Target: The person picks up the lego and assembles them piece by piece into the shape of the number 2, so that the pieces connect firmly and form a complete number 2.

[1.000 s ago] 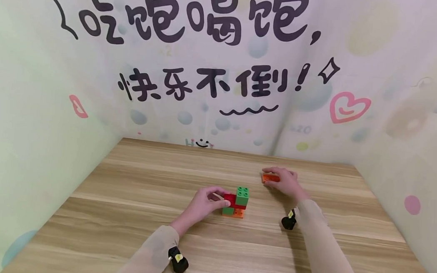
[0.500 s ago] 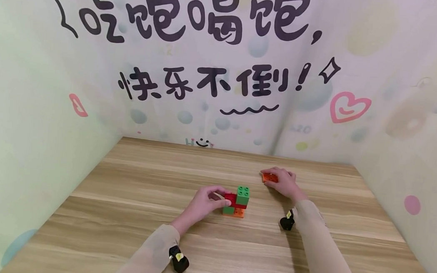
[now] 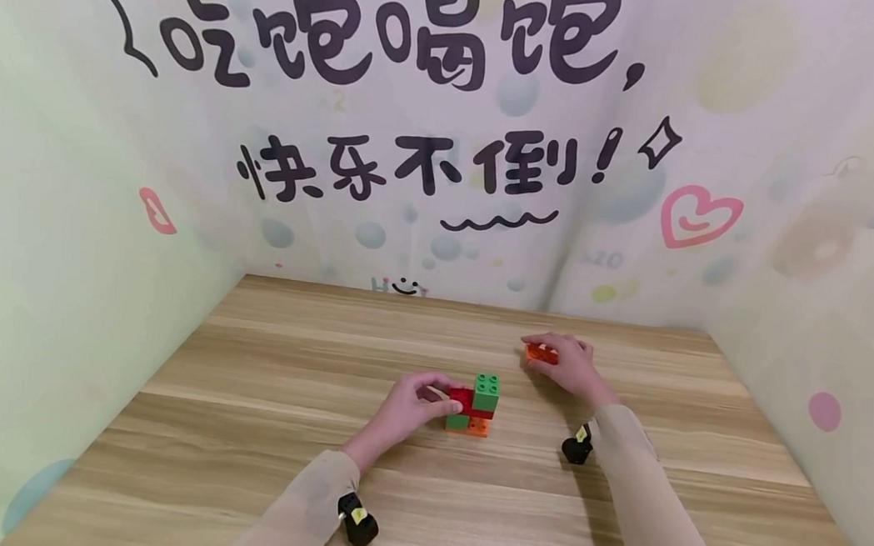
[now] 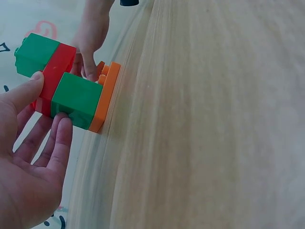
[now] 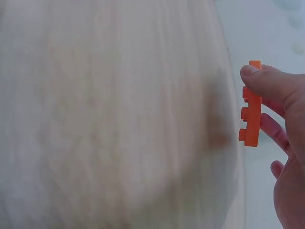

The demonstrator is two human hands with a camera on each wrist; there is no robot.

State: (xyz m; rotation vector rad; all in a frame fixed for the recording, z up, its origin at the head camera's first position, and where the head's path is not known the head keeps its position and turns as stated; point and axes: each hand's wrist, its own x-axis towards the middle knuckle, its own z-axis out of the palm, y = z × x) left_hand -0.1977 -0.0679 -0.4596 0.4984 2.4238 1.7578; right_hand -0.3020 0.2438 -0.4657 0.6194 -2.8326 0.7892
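Note:
A small stack of toy building bricks stands on the table, with my left hand [image 3: 408, 405] gripping it from the left. At its bottom lies an orange plate brick [image 4: 106, 95], bearing a green brick [image 4: 78, 99]. Over that sits a red brick [image 4: 58, 71], and a second green brick [image 3: 486, 391] tops the right end. My left thumb presses the red brick, while fingertips touch the lower green one. Farther back and right, my right hand [image 3: 572, 366] pinches a long orange plate brick [image 5: 254, 105] between thumb and fingers. Its studs face left in the right wrist view.
The wooden table [image 3: 266, 363] meets a printed cloth wall [image 3: 408, 254] at the back, with more cloth on both sides. A black device [image 3: 357, 522] is worn at the left wrist, and another black device [image 3: 578, 445] at the right wrist.
The orange plate brick in my right hand has tipped slightly, and that hand has shifted only a little. My left hand and the stack stay in place.

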